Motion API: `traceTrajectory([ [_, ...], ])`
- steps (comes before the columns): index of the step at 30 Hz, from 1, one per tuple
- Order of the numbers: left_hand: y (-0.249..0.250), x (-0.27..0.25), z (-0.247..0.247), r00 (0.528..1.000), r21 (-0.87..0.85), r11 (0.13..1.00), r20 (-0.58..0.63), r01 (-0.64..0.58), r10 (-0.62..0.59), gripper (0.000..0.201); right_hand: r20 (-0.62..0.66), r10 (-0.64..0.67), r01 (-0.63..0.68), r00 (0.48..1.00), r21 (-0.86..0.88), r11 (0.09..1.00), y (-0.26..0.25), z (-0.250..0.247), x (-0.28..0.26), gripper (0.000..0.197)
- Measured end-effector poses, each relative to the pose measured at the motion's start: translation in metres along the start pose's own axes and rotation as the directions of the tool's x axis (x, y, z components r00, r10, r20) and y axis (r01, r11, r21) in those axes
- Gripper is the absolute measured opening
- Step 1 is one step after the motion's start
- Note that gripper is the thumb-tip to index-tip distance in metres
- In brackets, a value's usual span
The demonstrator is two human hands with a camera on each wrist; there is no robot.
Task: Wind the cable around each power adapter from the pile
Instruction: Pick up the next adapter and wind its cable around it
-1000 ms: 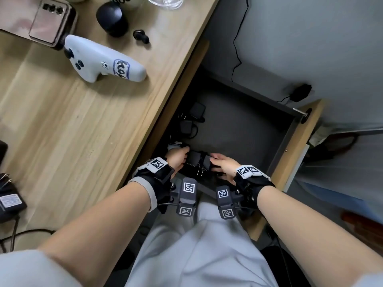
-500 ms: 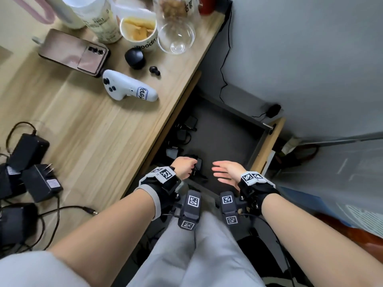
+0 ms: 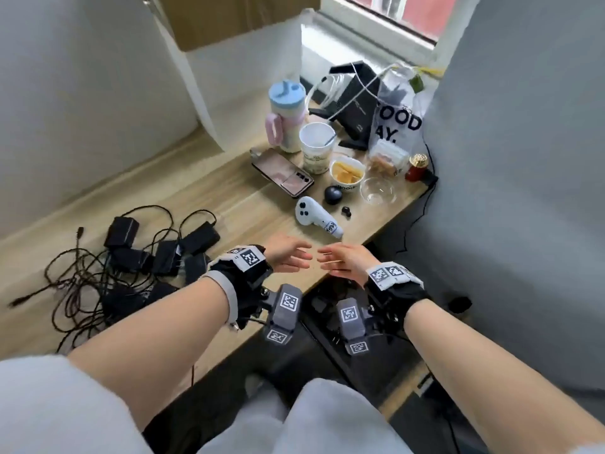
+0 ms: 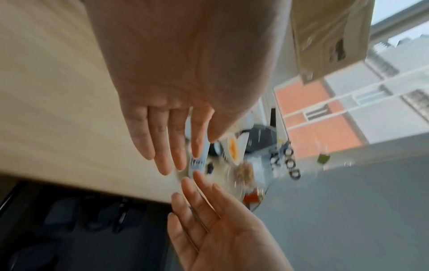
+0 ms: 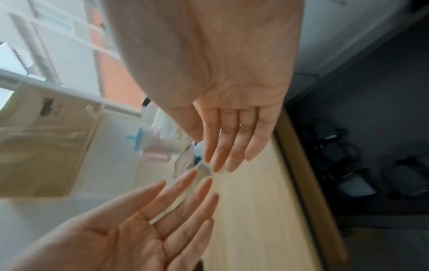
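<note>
A pile of black power adapters [image 3: 154, 253] with tangled loose cables [image 3: 75, 283] lies on the left of the wooden desk [image 3: 229, 208]. Both hands hover empty over the desk's front edge, palms turned toward each other and fingers straight. My left hand [image 3: 291, 257] is nearest the pile; my right hand [image 3: 340, 262] is just right of it, fingertips almost meeting. The wrist views show the same: left hand [image 4: 171, 146] facing right hand [image 4: 209, 220], and right hand [image 5: 232, 146] facing left hand [image 5: 150, 220]. Below the desk, an open drawer [image 5: 371, 91] holds several dark adapters [image 5: 336, 150], partly hidden.
Beyond the hands lie a white controller [image 3: 316, 217], a phone [image 3: 281, 176], a black earbud case [image 3: 333, 194], a snack bowl [image 3: 347, 172], a glass bowl [image 3: 376, 190], cups and a plastic bag [image 3: 396, 126]. A grey wall stands at right.
Both hands let go of the adapter in the drawer and rose above the desk edge, opening flat. The head view lifted from the drawer to the whole desk.
</note>
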State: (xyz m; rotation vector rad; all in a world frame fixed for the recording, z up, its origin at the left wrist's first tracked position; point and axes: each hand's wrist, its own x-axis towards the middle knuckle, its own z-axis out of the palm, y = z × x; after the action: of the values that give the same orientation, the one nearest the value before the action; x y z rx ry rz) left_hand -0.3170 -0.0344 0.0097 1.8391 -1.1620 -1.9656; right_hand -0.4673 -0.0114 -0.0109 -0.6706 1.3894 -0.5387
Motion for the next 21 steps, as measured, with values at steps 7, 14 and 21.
traceTrajectory([
  [7,-0.023,-0.043,-0.130,0.976,-0.226,0.974,-0.217,-0.023,-0.027,0.036,0.141,-0.024,0.051,0.990,-0.188,0.981,-0.064,0.122,0.030,0.025],
  [14,-0.094,-0.082,-0.237,0.912,-0.395,0.918,-0.387,-0.030,-0.137,0.036,0.184,0.104,-0.024,0.977,-0.390,0.920,-0.072,0.231,0.068,0.026],
  [21,-0.146,-0.089,-0.274,0.860,-0.506,0.862,-0.431,0.021,-0.274,0.036,0.004,0.114,-0.089,0.993,-0.593,0.800,-0.047,0.251,0.118,0.022],
])
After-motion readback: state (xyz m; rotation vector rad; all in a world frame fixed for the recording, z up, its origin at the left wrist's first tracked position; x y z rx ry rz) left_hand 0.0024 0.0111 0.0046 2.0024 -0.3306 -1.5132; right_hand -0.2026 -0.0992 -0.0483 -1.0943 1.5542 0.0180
